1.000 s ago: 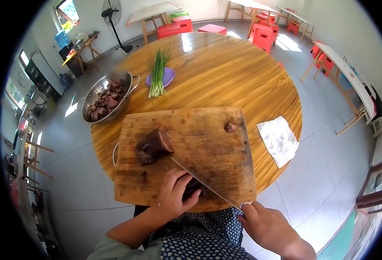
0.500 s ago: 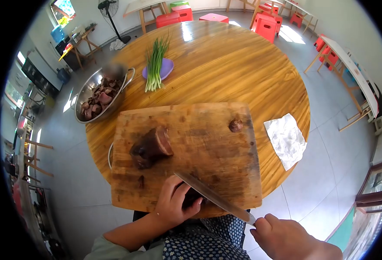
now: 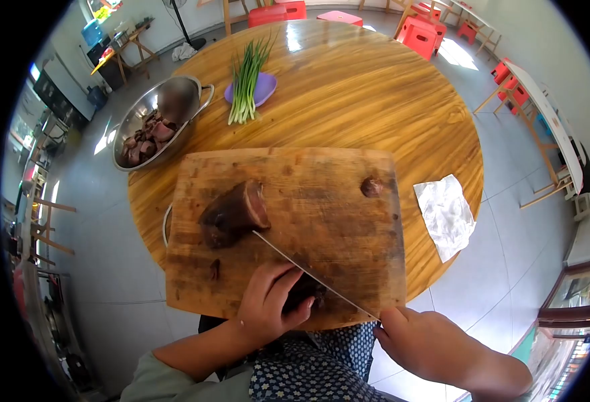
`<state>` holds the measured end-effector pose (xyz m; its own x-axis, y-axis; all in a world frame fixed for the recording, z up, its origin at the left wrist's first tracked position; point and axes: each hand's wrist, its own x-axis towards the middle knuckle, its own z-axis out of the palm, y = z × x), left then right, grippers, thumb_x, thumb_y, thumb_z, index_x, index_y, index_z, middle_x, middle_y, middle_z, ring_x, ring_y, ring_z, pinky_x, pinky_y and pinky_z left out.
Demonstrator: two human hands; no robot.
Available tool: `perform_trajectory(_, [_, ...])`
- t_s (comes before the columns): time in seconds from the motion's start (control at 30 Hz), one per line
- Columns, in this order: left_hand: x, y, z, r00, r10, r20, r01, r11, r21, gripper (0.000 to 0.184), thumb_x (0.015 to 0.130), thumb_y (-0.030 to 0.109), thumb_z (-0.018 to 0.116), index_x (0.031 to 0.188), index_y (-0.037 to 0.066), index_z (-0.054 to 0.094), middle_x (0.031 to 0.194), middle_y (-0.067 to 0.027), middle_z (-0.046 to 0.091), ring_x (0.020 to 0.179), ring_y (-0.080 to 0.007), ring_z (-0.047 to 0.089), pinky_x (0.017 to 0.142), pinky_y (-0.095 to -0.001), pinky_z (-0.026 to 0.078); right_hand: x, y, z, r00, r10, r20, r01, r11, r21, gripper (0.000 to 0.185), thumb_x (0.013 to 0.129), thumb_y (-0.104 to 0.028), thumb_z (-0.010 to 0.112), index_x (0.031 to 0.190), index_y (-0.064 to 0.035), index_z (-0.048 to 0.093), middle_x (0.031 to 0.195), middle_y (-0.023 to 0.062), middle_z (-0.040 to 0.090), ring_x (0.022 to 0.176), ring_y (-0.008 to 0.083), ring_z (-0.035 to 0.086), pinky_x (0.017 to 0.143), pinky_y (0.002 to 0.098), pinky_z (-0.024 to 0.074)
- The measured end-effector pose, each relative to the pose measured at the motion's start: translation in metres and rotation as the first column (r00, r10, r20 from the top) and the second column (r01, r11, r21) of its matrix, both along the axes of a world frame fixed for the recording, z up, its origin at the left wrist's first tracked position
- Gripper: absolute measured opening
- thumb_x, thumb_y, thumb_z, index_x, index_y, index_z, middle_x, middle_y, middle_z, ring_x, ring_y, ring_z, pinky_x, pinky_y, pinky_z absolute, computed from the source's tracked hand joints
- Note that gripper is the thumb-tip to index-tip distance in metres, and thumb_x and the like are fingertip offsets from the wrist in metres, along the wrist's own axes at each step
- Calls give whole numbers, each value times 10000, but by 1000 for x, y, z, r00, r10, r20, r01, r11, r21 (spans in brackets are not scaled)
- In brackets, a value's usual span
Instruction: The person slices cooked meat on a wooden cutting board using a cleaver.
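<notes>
My left hand (image 3: 269, 301) curls its fingers round a dark piece of meat (image 3: 303, 292) at the near edge of the wooden cutting board (image 3: 322, 174). In my right hand (image 3: 412, 342) is the handle of a long knife (image 3: 315, 276). The blade slants up and left across the board, beside my left fingertips and over the dark piece. A larger brown chunk of meat (image 3: 235, 214) lies left of centre on the board. A small round piece (image 3: 371, 187) sits near its far right corner, and a dark scrap (image 3: 215, 269) lies at the left.
A metal bowl of meat chunks (image 3: 149, 137) stands at the table's left edge. Green scallions (image 3: 245, 87) lie across a purple plate (image 3: 265, 88) behind the board. A crumpled white cloth (image 3: 445, 216) is to the right. Red stools (image 3: 418, 36) stand beyond the round table (image 3: 369, 87).
The knife blade first dropped lower with my right hand moving right, then came back up and left. My left hand stays on the dark piece. The whole view has shifted slightly.
</notes>
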<state>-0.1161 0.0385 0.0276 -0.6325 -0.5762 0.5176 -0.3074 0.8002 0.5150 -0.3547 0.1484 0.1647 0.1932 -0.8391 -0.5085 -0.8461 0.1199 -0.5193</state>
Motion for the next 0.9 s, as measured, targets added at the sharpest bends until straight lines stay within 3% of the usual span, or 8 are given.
perform_trajectory(0.13, [-1, 0, 1, 1000, 4, -28, -4, 1000, 7, 526, 767, 131, 825, 1216, -55, 624, 1207, -204, 612, 1065, -391, 622, 916, -457, 538, 0, 5, -4, 1000, -9, 6, 9, 998, -69, 248, 1025, -231, 579, 1001, -7, 476, 854, 213, 649, 704, 415, 653, 610, 488, 519])
perform_trajectory(0.2, [-2, -1, -1, 999, -3, -37, 2, 1000, -8, 524, 764, 126, 826, 1213, -53, 624, 1203, -202, 613, 1060, -390, 623, 911, -454, 540, 0, 11, 3, 999, -42, -26, 44, 996, 77, 255, 1029, -242, 571, 1005, -7, 475, 851, 215, 653, 717, 433, 657, 620, 499, 520])
perform_trajectory(0.5, [-1, -2, -1, 1000, -11, -23, 12, 999, 34, 532, 748, 106, 831, 1211, -46, 616, 1195, -198, 614, 1042, -376, 625, 892, -431, 538, -6, -12, 6, 997, -74, -24, 76, 987, 143, 265, 1036, -258, 563, 1016, -11, 470, 776, 225, 648, 728, 463, 656, 637, 523, 507])
perform_trajectory(0.53, [-1, -2, -1, 999, -15, -34, 17, 999, 41, 530, 747, 100, 829, 1211, -42, 616, 1202, -198, 612, 1036, -366, 625, 888, -420, 533, -9, -16, 1, 997, -51, 59, 44, 992, 115, 272, 1042, -264, 553, 1026, -10, 458, 766, 237, 641, 743, 472, 648, 645, 534, 498])
perform_trajectory(0.77, [-5, 0, -1, 999, 12, -36, -11, 1000, 21, 533, 740, 107, 837, 1204, -39, 619, 1184, -191, 620, 1014, -381, 632, 871, -432, 549, -4, 0, -21, 990, -63, 126, 69, 997, -46, 269, 1048, -266, 535, 1036, -14, 445, 801, 241, 654, 773, 480, 646, 655, 542, 503])
perform_trajectory(0.9, [-5, -2, -1, 998, 5, -67, -5, 1000, 5, 528, 738, 107, 840, 1198, -34, 622, 1188, -187, 623, 1030, -377, 625, 885, -436, 542, -3, 11, -4, 989, -138, -48, 144, 978, 151, 253, 1050, -259, 527, 1053, -18, 449, 827, 235, 662, 788, 470, 657, 678, 526, 524])
